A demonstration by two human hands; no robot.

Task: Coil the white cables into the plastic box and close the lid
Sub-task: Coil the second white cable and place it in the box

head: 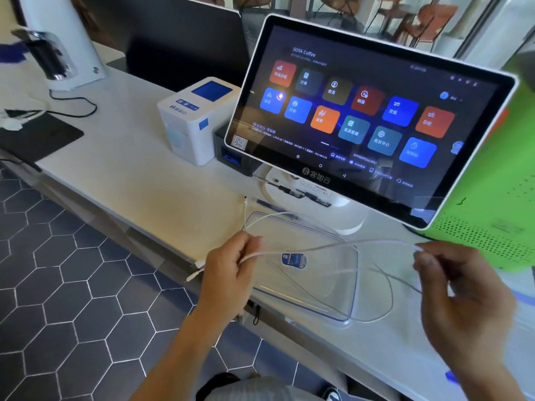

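A clear plastic box [351, 285] with a blue-edged rim and a small blue label lies open on the white counter, in front of the touchscreen. Thin white cables [333, 248] stretch above it between my hands. My left hand [228, 273] grips a bunch of them at the box's left side, with plug ends sticking out to the left and upward. My right hand [460, 287] pinches the other end of a strand at the right. A slack loop [388, 308] hangs over the box's right rim. No lid is distinguishable.
A tilted touchscreen terminal [370, 111] on a white stand rises just behind the box. A white label printer [197, 117] stands to its left, a green perforated box [500, 215] at the right. Pens lie near the stand. The counter edge [162, 235] drops to tiled floor.
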